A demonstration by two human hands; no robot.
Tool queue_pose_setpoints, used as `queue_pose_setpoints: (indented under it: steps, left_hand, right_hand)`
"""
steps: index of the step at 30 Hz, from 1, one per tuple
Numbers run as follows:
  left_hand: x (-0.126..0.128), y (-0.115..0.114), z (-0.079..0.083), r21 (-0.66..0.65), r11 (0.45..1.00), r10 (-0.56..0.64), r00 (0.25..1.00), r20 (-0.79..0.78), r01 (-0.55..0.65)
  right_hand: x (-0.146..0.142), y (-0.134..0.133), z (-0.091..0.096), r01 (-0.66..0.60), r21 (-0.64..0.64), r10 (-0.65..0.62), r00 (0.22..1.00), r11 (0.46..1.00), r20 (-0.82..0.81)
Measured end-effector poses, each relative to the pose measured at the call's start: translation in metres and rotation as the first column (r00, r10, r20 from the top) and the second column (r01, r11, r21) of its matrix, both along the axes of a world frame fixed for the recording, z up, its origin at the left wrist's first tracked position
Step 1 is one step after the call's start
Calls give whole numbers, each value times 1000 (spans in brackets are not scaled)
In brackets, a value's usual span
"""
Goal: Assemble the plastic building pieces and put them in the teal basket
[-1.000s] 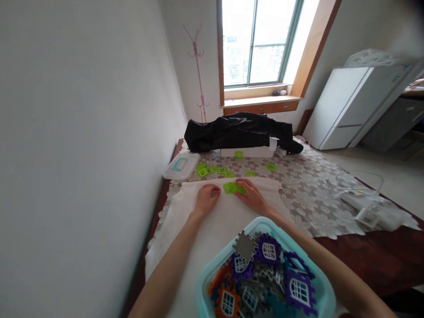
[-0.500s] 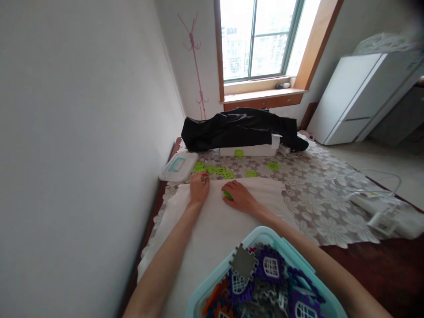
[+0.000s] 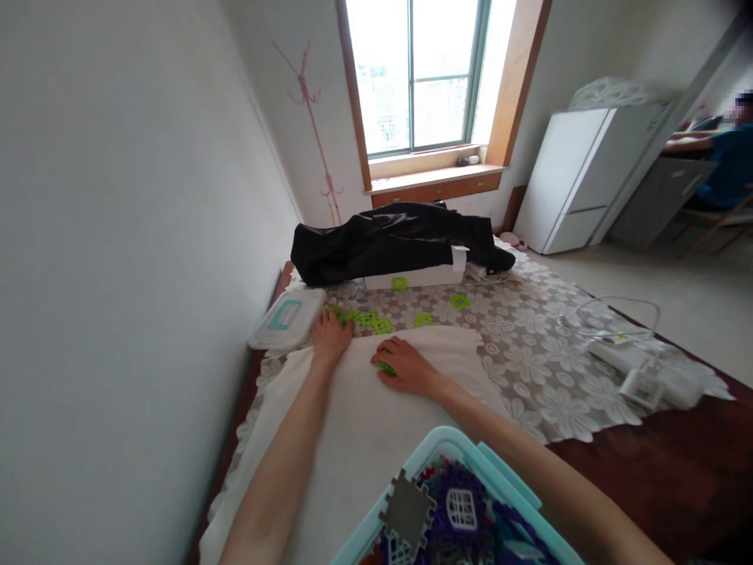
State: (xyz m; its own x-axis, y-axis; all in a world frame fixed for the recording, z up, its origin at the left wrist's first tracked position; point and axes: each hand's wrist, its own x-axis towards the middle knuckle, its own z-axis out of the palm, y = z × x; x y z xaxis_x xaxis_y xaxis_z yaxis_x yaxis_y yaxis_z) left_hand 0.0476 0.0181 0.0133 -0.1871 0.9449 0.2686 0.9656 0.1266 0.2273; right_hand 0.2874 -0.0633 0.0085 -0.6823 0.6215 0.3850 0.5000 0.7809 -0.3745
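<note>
Compared with a moment earlier, the left hand (image 3: 330,339) has slid up to the far edge of the white cloth (image 3: 365,439), its fingers half-open just beside the lime-green plastic puzzle pieces (image 3: 368,319), while the right hand (image 3: 407,369) stays curled over a green piece (image 3: 386,367), any grip unclear.

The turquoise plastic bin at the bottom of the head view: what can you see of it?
The turquoise plastic bin is open-topped, cut off by the frame's bottom edge, and sits on a white cloth. Interlocking plastic tiles fill it, among them a grey tile and a purple tile with a white window.
</note>
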Motion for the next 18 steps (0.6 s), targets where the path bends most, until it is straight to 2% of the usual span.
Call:
queue_pose_setpoints:
  steps: [9,15,18]
  left_hand:
    - [0,-10,7,8,998,58,998,33,-58]
    - [0,-13,12,-47,998,42,999,22,-41]
    - [-1,-15,11,-45,999,25,1000,5,-25]
  right_hand:
    - [0,-2,0,25,8,-25,999,1000,40]
    - [1,-2,-4,6,68,0,996,998,-92]
    - [7,16,8,133,38,-121,964,990,-236]
